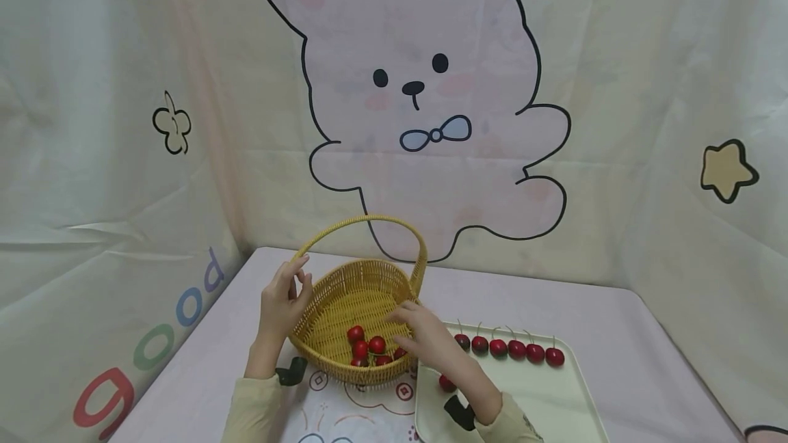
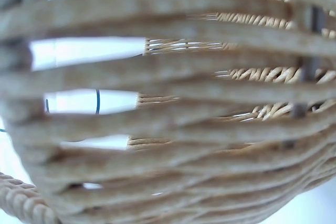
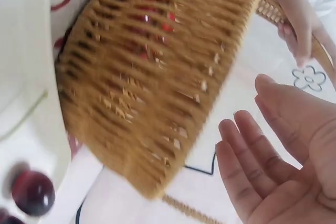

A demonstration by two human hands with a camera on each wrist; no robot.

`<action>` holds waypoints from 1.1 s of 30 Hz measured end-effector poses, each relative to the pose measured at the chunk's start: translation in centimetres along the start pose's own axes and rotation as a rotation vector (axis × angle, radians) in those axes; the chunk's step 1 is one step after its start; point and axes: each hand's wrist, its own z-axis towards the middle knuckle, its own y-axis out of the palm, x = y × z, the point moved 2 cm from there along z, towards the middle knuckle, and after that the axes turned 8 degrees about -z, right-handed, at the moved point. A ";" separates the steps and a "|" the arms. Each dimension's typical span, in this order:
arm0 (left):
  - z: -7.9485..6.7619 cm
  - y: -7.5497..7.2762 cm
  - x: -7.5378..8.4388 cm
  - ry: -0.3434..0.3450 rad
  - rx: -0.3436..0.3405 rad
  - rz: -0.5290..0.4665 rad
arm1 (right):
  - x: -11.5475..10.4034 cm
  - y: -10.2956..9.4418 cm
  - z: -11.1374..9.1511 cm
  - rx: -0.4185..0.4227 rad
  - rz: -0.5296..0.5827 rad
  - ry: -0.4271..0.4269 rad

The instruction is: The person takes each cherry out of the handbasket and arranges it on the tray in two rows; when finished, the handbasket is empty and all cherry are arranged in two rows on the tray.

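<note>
A yellow wicker basket [image 1: 335,303] with a tall arched handle [image 1: 369,218] stands on the table, several red cherries [image 1: 377,344] gathered in its near part. At the handle's left base, my left hand [image 1: 284,296] grips it with curled fingers. My right hand [image 1: 427,335] is over the basket's right rim, fingers spread and relaxed. Its palm [image 3: 294,182] and the space between thumb and fingers hold nothing in the right wrist view. Close woven strands of the basket wall [image 2: 168,103] fill the left wrist view, where the left hand is hidden.
Right of the basket lies a pale tray [image 1: 529,395]. A row of dark red cherries [image 1: 516,349] with stems lines its far side, and a single cherry [image 1: 447,383] sits at its left, beside my right forearm. A printed cloth backdrop [image 1: 591,210] surrounds the table.
</note>
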 end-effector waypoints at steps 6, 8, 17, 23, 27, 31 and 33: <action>0.0 0.0 0.0 -0.004 -0.003 0.007 | -0.6 1.9 1.4 -0.057 0.024 -0.035; 0.0 0.0 0.0 -0.005 -0.005 0.007 | -0.7 2.4 1.8 -0.060 0.003 -0.048; 0.0 0.0 -0.1 -0.013 -0.006 0.007 | -0.7 4.1 3.4 -0.109 -0.019 -0.054; 0.0 0.1 -0.2 -0.012 -0.007 0.005 | -0.4 5.3 4.5 -0.178 -0.020 -0.023; 0.0 0.1 -0.2 -0.009 -0.005 -0.003 | -0.2 6.2 5.1 -0.192 -0.037 -0.032; -0.1 0.1 -0.2 -0.008 -0.001 0.001 | 0.0 6.9 5.7 -0.202 -0.059 -0.056; -0.1 0.1 -0.2 -0.005 0.000 0.006 | 0.2 7.2 5.9 -0.217 -0.049 -0.060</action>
